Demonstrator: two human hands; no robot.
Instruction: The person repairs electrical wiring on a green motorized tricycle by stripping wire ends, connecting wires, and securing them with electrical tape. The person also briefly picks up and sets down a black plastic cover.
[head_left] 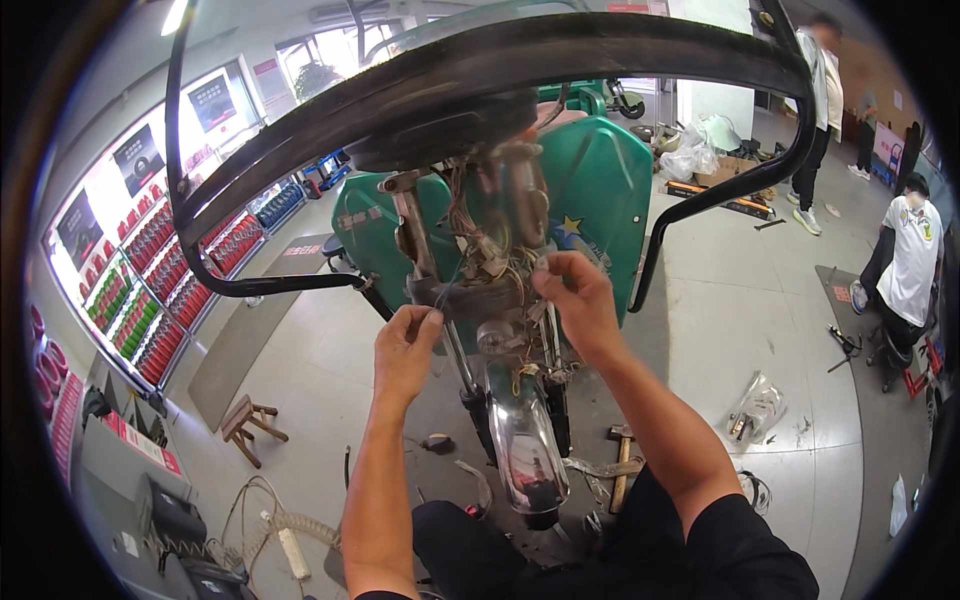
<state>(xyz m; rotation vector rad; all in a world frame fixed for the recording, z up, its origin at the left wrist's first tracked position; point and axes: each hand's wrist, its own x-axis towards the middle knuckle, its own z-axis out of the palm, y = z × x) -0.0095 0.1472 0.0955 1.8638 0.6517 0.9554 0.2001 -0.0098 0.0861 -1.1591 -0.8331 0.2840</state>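
The stripped front of a green vehicle [602, 185] stands before me, with exposed wire bundles [490, 255] between two metal fork legs and a chrome mudguard [530, 460] below. My left hand [405, 350] is left of the fork, fingertips pinched on a thin bluish wire [450, 285]. My right hand [580, 305] is raised at the wires on the right of the fork, thumb and index finger closed on something small that I cannot make out. A black tubular frame [600, 45] arches over both hands.
A hammer [619, 470], a plastic bag [755, 405], a wooden stool [245, 425] and a power strip [293, 550] lie or stand around the floor. Display shelves [150, 280] line the left. At right, one person [905, 260] sits, another [815, 120] stands, a third [865, 140] is farther back.
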